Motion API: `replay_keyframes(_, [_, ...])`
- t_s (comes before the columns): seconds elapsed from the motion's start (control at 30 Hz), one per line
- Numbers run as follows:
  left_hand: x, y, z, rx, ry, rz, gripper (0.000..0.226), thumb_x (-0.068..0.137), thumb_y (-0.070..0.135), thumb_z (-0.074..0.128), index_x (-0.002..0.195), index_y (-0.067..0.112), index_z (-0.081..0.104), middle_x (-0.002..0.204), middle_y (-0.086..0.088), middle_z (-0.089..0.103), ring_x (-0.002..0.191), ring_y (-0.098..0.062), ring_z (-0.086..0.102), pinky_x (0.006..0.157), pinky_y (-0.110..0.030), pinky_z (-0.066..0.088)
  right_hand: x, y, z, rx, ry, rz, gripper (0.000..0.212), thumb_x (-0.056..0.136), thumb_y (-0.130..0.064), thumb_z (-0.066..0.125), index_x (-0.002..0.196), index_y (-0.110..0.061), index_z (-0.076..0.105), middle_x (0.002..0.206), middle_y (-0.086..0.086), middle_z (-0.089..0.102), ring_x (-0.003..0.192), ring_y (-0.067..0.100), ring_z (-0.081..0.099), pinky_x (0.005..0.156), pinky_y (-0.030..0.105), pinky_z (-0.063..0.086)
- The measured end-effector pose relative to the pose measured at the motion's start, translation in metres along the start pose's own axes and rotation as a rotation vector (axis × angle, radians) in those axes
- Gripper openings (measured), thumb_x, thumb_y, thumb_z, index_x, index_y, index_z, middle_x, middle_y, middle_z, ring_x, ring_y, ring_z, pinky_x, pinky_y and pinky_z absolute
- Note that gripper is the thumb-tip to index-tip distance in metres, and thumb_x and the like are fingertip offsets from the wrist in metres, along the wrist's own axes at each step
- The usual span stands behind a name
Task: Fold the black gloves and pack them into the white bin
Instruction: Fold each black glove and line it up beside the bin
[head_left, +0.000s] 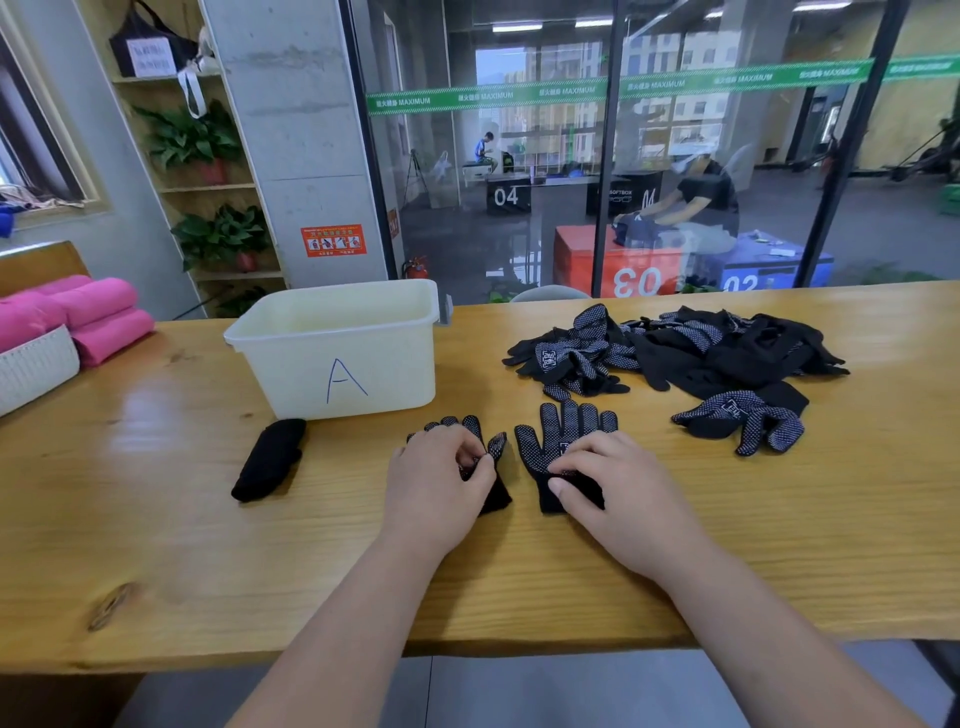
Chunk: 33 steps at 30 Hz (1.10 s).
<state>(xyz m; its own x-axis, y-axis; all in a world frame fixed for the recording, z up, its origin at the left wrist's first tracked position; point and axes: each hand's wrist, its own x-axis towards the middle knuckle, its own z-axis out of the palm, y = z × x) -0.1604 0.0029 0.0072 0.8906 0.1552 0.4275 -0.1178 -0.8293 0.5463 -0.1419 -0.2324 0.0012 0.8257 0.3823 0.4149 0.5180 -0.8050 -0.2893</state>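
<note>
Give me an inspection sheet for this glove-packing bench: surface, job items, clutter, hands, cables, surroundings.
Surface: wooden table, bare grain, knot at front left.
Job's things: white bin marked A, inside hidden; folded black bundle by its front left corner; left glove and right glove lying dots up; glove pile at back right.
Clutter: pink rolled cloths and white basket at far left.
Fingers: left hand pinches the left glove; right hand rests on the right glove, grip unclear.
Cables: nothing seen.
Surroundings: glass wall behind the table; plant shelf at left.
</note>
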Motion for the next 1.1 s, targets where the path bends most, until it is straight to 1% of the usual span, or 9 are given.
replay_keyframes(0.2, [-0.004, 0.006, 0.003, -0.303, -0.041, 0.053, 0.009, 0.090, 0.033, 0.077, 0.085, 0.036, 0.069, 0.081, 0.018, 0.071, 0.082, -0.006, 0.066, 0.079, -0.039, 0.055, 0.001, -0.005, 0.001, 0.113, -0.055, -0.033, 0.060, 0.090, -0.087, 0.040, 0.118, -0.044, 0.072, 0.120, -0.032, 0.057, 0.125, -0.002, 0.040, 0.107, 0.033, 0.036])
replay_keyframes(0.33, [-0.004, 0.007, 0.004, -0.341, -0.113, 0.086, 0.008, 0.092, 0.033, 0.077, 0.086, 0.036, 0.072, 0.085, 0.018, 0.073, 0.088, -0.005, 0.068, 0.081, -0.031, 0.055, 0.002, 0.000, 0.003, 0.186, -0.061, -0.032, 0.019, 0.089, -0.065, 0.064, 0.087, -0.046, 0.068, 0.109, -0.030, 0.061, 0.115, -0.004, 0.046, 0.102, 0.036, 0.041])
replay_keyframes(0.43, [-0.001, 0.002, 0.007, -0.309, -0.082, 0.076, 0.007, 0.095, 0.037, 0.072, 0.088, 0.038, 0.070, 0.085, 0.017, 0.072, 0.090, -0.004, 0.065, 0.080, -0.030, 0.052, 0.003, 0.002, 0.003, 0.321, 0.032, 0.099, 0.015, 0.091, -0.045, 0.069, 0.081, -0.038, 0.061, 0.099, -0.021, 0.067, 0.100, -0.001, 0.056, 0.087, 0.034, 0.047])
replay_keyframes(0.5, [0.002, -0.003, 0.009, -0.259, -0.042, 0.081, 0.007, 0.097, 0.038, 0.070, 0.090, 0.040, 0.069, 0.088, 0.018, 0.070, 0.094, -0.003, 0.061, 0.084, -0.030, 0.050, 0.004, 0.004, 0.000, 0.397, 0.082, 0.232, 0.015, 0.094, -0.040, 0.068, 0.083, -0.033, 0.059, 0.083, -0.013, 0.067, 0.074, 0.003, 0.057, 0.067, 0.031, 0.042])
replay_keyframes(0.57, [0.003, -0.005, 0.011, -0.212, -0.016, 0.106, 0.006, 0.097, 0.035, 0.069, 0.092, 0.038, 0.069, 0.090, 0.020, 0.067, 0.097, -0.003, 0.058, 0.087, -0.031, 0.048, 0.003, 0.006, 0.000, 0.383, 0.083, 0.297, 0.016, 0.098, -0.037, 0.066, 0.087, -0.030, 0.058, 0.078, -0.009, 0.065, 0.063, 0.007, 0.052, 0.060, 0.029, 0.038])
replay_keyframes(0.7, [0.005, -0.008, 0.014, -0.133, -0.006, 0.186, 0.003, 0.096, 0.035, 0.068, 0.097, 0.036, 0.070, 0.098, 0.020, 0.063, 0.102, -0.008, 0.054, 0.094, -0.034, 0.046, 0.003, 0.006, 0.002, 0.382, 0.100, 0.255, 0.011, 0.100, -0.040, 0.064, 0.093, -0.038, 0.055, 0.089, -0.013, 0.068, 0.077, 0.006, 0.060, 0.067, 0.031, 0.045])
replay_keyframes(0.8, [0.005, -0.008, 0.017, -0.067, -0.007, 0.240, 0.019, 0.093, 0.044, 0.060, 0.106, 0.033, 0.070, 0.108, 0.017, 0.060, 0.107, -0.011, 0.050, 0.098, -0.035, 0.044, 0.006, 0.003, -0.004, 0.555, 0.167, 0.211, 0.011, 0.102, -0.030, 0.065, 0.100, -0.036, 0.057, 0.090, -0.011, 0.071, 0.084, 0.014, 0.065, 0.077, 0.035, 0.051])
replay_keyframes(0.97, [0.003, -0.006, 0.022, 0.058, -0.045, 0.326, 0.039, 0.095, 0.050, 0.058, 0.128, 0.030, 0.064, 0.127, 0.012, 0.055, 0.124, -0.014, 0.045, 0.107, -0.035, 0.042, 0.025, 0.001, -0.038, 0.505, 0.304, 0.144, 0.017, 0.103, -0.019, 0.065, 0.105, -0.035, 0.060, 0.092, -0.014, 0.070, 0.077, 0.009, 0.061, 0.071, 0.022, 0.045])
replay_keyframes(1.1, [0.004, -0.005, 0.025, 0.119, -0.100, 0.347, 0.051, 0.095, 0.057, 0.055, 0.138, 0.029, 0.057, 0.138, 0.012, 0.054, 0.135, -0.015, 0.042, 0.115, -0.038, 0.039, 0.044, -0.001, -0.081, 0.480, 0.214, 0.081, 0.026, 0.104, -0.014, 0.062, 0.107, -0.039, 0.067, 0.097, -0.016, 0.070, 0.089, 0.008, 0.066, 0.082, 0.028, 0.051])
